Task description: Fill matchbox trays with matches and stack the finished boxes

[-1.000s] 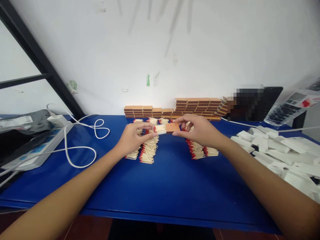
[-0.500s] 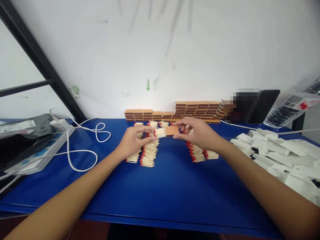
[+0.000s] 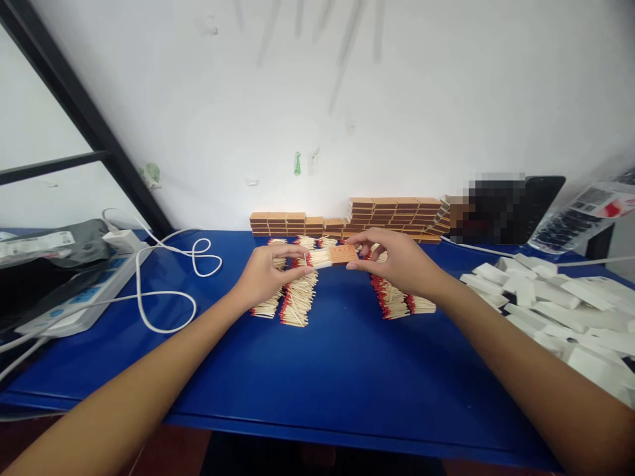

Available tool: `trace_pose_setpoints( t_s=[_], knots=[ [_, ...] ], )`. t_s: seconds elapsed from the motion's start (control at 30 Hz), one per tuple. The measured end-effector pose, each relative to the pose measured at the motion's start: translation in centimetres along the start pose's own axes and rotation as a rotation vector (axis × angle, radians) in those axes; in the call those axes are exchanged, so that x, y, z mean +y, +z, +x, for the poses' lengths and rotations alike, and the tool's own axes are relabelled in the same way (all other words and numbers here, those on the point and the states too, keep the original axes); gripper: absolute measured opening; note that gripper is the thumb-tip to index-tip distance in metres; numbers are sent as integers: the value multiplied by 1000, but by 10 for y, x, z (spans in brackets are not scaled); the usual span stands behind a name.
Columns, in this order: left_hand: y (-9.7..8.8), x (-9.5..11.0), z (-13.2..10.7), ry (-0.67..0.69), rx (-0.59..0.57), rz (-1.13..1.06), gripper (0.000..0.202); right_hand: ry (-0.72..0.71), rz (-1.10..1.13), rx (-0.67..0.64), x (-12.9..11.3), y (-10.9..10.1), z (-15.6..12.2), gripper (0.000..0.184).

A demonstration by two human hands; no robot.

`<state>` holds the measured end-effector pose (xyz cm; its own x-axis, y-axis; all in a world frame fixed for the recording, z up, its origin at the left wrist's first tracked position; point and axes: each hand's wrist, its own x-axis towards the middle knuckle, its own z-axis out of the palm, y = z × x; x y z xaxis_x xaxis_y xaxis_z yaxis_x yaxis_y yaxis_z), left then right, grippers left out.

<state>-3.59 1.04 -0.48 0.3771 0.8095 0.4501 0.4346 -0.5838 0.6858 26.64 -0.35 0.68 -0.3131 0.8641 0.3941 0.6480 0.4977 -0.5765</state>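
Note:
Between both hands, above the blue table (image 3: 347,377), is a matchbox partly slid open. My left hand (image 3: 265,276) pinches the end of its white tray (image 3: 319,258), which is filled with red-headed matches. The orange-brown sleeve (image 3: 343,254) covers the other end, and my right hand (image 3: 389,260) grips it between thumb and fingers. Behind and below my left hand lie piles of loose matches (image 3: 298,301). More matches (image 3: 395,297) lie under my right hand, partly hidden by it.
Closed matchboxes (image 3: 394,211) are stacked along the wall. White empty trays (image 3: 560,297) heap up at the right, near a plastic bottle (image 3: 570,215) and a dark phone-like object (image 3: 543,208). A power strip (image 3: 94,297) and white cables (image 3: 163,295) lie at the left.
The camera view has shifted slightly. Both hands keep their hold on the matchbox, and the tray looks slightly further inside the sleeve.

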Motion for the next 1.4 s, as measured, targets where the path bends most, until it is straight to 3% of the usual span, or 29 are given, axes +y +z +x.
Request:
trace_pose_setpoints(
  t_s=[0.43,0.63,1.0,1.4],
  knots=[
    [1,0,0,9,4,-11,33,-20,-4,-20,2,-3,2,50],
    [-1,-2,0,-3,1,-25,33,43,18,-37,-3,-5,0,50],
    [3,1,-3,-30,-43,-77,35,12,58,-8,-10,-1,-1,59],
    [-1,1,-1,-18,39,-65,29,-9,35,66,-17,-1,-3,60]
  ],
)
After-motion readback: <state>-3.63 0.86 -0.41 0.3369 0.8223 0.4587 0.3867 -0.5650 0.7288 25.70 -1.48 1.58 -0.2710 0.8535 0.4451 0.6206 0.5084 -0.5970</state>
